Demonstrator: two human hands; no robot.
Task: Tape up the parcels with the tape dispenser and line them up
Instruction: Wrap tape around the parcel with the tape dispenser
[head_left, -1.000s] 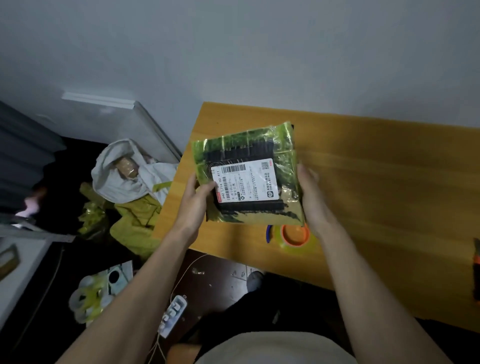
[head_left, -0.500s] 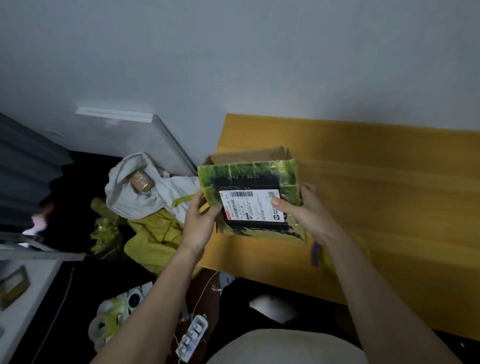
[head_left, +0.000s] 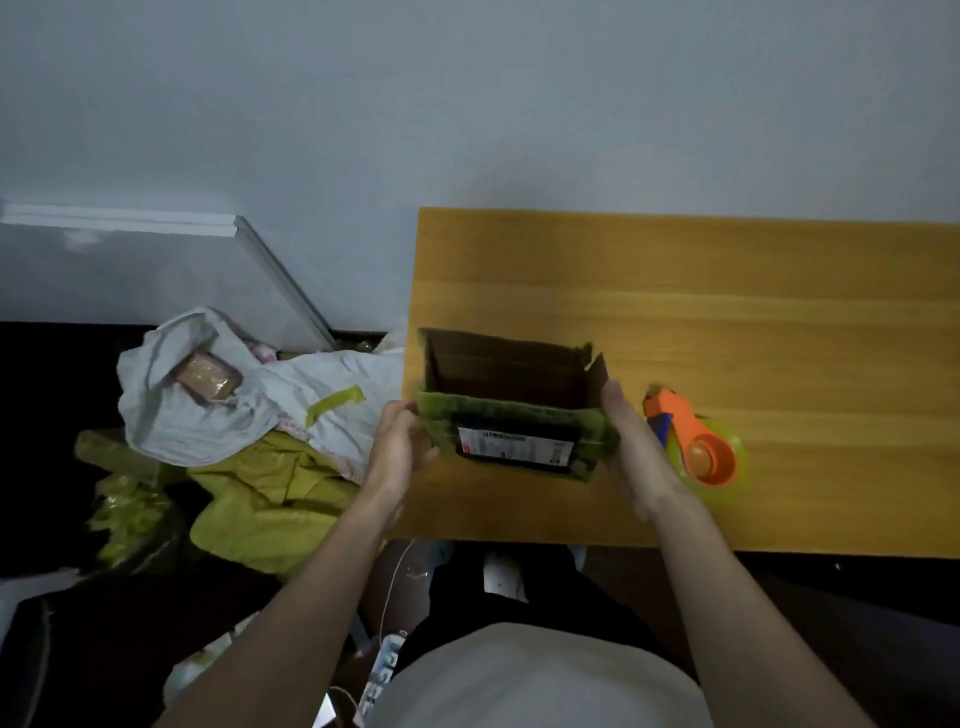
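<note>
A cardboard parcel (head_left: 511, 415) stands on the wooden table (head_left: 727, 322) near its left edge. Its top is open and shows the brown inside. The front is wrapped in green tape and carries a white shipping label. My left hand (head_left: 397, 449) grips the parcel's left front corner with curled fingers. My right hand (head_left: 636, 457) lies flat against the right side, thumb up by the raised flap. An orange tape dispenser (head_left: 696, 441) with a yellow-green roll lies on the table just right of my right hand.
Left of the table, on the dark floor, lies a heap of white (head_left: 249, 400) and yellow-green bags (head_left: 270, 499). A white panel (head_left: 156, 270) leans on the wall behind it. A power strip (head_left: 382, 670) lies near my legs.
The parcel went from held up with its label facing me to standing on the table with its open top up. The tape dispenser, hidden behind my right arm before, now shows.
</note>
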